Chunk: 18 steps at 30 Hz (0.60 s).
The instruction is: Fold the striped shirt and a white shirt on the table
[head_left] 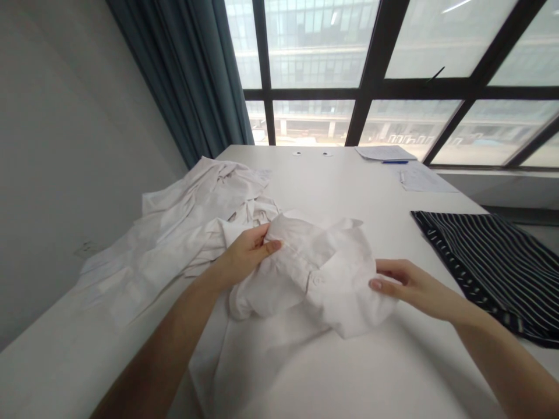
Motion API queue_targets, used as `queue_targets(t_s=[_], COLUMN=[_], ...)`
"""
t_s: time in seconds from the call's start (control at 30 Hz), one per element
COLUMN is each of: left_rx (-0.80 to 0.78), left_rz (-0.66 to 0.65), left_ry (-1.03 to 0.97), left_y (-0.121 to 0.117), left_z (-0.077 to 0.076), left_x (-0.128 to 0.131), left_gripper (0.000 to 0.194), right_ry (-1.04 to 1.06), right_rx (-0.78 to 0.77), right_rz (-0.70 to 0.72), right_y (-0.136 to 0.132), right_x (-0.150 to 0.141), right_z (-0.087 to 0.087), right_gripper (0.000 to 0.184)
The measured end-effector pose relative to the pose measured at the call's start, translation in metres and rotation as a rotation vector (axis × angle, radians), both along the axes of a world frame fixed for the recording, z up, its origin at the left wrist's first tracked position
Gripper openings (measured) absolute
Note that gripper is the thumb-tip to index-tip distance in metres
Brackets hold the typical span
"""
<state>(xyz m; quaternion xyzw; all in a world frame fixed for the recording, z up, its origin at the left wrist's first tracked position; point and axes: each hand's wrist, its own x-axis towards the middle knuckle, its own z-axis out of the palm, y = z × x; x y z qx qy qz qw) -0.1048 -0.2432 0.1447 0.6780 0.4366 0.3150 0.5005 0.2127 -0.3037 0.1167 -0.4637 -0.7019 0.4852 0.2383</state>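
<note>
The left hand (244,254) and right hand (408,289) pinch white garment (321,265), long axis seemingly crosswise.

A grey wall (78,105) stands at left, beside a blue curtain (187,70). Dark frames (305,93) divide the wide window (323,52), bright with daylight; a pale building (301,29) shows hazily outside. A thin light streak (456,6) crosses an upper right pane. The white worktop (318,180) stretches towards the glass.
</note>
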Motion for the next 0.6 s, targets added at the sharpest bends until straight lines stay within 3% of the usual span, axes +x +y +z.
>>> queue_targets(t_s=[0.1,0.17,0.27,0.33,0.4,0.5,0.6], left_rx=[-0.049,-0.108,-0.164,-0.134,-0.072,0.013,0.127], left_rz=[-0.006,-0.101,-0.219,-0.191,-0.154,-0.137,-0.014], left_ry=[-0.128,-0.165,-0.006,0.207,0.368,0.43,0.481], left_y=[0.003,0.003,-0.003,-0.01,-0.019,-0.029,-0.035], left_z=[-0.003,-0.006,-0.012,-0.016,-0.021,-0.028,-0.029], left_x=[-0.002,-0.007,-0.015,-0.018,-0.019,-0.02,-0.032], left_gripper=[0.059,0.067,0.077,0.078,0.062,0.028,0.034], right_ry=[0.031,0.045,0.035,0.018,-0.021,-0.127,-0.237], right_rx=[0.089,0.184,0.278,0.312,0.342,0.372,0.377], right_rz=[-0.116,-0.258,-0.404,-0.463,-0.503,-0.507,-0.465], right_y=[0.001,0.002,0.008,0.012,0.016,0.017,0.008], right_x=[0.0,-0.003,-0.005,-0.003,0.0,0.005,0.008], right_z=[0.0,-0.001,-0.006,-0.01,-0.014,-0.015,-0.007], right_gripper=[0.035,0.035,0.039,0.04,0.038,0.039,0.041])
